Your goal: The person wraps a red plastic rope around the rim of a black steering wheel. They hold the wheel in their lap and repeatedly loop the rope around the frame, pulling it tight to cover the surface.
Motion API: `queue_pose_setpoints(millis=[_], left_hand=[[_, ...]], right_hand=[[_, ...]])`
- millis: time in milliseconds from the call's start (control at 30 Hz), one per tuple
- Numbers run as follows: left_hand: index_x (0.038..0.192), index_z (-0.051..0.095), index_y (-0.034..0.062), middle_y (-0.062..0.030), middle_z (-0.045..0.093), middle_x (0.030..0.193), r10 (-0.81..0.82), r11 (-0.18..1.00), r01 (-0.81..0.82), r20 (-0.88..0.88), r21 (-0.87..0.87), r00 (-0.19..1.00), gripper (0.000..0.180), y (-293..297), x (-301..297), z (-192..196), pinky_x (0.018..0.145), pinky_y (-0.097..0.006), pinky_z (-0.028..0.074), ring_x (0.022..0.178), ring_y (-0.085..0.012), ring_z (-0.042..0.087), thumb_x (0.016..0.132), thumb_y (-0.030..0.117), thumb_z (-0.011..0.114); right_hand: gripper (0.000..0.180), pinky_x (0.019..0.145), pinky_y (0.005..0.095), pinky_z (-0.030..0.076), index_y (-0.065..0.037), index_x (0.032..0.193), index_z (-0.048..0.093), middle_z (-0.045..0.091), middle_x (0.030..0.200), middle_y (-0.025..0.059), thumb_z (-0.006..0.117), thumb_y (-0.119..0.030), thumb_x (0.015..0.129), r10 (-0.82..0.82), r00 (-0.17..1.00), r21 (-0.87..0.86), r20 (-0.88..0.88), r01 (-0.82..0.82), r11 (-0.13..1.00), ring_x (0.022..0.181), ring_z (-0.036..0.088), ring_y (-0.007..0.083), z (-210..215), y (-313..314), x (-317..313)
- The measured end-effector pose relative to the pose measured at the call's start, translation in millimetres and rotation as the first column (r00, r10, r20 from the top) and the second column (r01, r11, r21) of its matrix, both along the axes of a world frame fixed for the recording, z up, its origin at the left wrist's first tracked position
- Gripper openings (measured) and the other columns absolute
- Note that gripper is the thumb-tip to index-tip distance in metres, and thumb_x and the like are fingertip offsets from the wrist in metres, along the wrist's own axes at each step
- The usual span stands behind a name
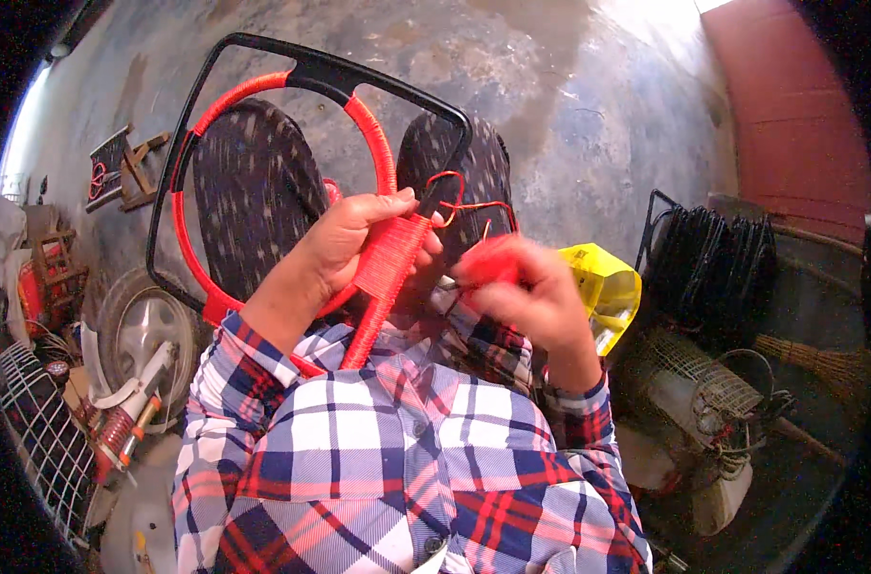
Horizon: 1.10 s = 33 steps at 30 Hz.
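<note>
Across my lap lies a black metal frame with rounded corners and a ring inside it, much of both bound in glossy red cord. My left hand is closed around the frame's right side, its thumb at the upper end of a broad band of tight red winding. Bare black metal shows just above that thumb. My right hand, smeared by motion, grips a bundle of red cord. A loose strand loops from the winding over my right knee toward that bundle.
A yellow bag sits beside my right hand. Several black metal frames stand stacked at the right, near a straw broom. On the left are a wheel, a wire grid and a small wooden stool.
</note>
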<state>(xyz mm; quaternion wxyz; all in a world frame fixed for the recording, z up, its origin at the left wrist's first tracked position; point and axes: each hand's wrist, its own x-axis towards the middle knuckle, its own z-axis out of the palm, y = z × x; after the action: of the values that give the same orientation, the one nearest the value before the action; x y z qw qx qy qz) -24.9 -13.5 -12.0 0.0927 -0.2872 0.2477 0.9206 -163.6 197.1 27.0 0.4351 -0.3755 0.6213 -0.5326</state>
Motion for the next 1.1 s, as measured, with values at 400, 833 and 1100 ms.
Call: queue_pose_setpoints(millis=[400, 833, 1100], left_hand=[[0.102, 0.062, -0.0045, -0.0151, 0.069, 0.083, -0.045, 0.970, 0.050, 0.027, -0.239, 0.999, 0.025, 6, -5, 10, 0.065, -0.031, 0.060, 0.070, -0.0225, 0.070, 0.092, 0.018, 0.065], [0.092, 0.053, 0.0043, -0.0150, 0.068, 0.078, 0.021, 0.953, -0.017, 0.007, -0.302, 1.000, 0.016, 10, -5, 13, 0.058, -0.034, 0.060, 0.064, -0.0235, 0.069, 0.092, 0.015, 0.065], [0.091, 0.051, 0.0056, -0.0160, 0.067, 0.077, 0.046, 0.971, -0.051, -0.025, -0.232, 0.999, 0.016, 11, -7, 13, 0.057, -0.035, 0.061, 0.066, -0.0257, 0.071, 0.091, 0.011, 0.065]], right_hand=[[0.013, 0.064, 0.0261, 0.047, -0.003, 0.095, 0.066, 0.064, 0.081, -0.0034, 0.070, -0.009, 0.085, -0.321, 0.947, -0.011, -0.033, 0.321, 0.947, 0.071, 0.057, 0.0065, -20, -30, 11], [0.019, 0.066, 0.0279, 0.050, -0.002, 0.099, 0.067, 0.066, 0.074, 0.0032, 0.071, -0.011, 0.082, -0.300, 0.953, -0.003, 0.042, 0.301, 0.954, 0.070, 0.060, 0.0085, -44, -27, 5], [0.026, 0.066, 0.0338, 0.051, -0.004, 0.102, 0.066, 0.068, 0.078, 0.0113, 0.071, -0.021, 0.083, -0.138, 0.958, 0.115, -0.251, 0.171, 0.979, 0.069, 0.066, 0.0164, -35, -34, -5]])
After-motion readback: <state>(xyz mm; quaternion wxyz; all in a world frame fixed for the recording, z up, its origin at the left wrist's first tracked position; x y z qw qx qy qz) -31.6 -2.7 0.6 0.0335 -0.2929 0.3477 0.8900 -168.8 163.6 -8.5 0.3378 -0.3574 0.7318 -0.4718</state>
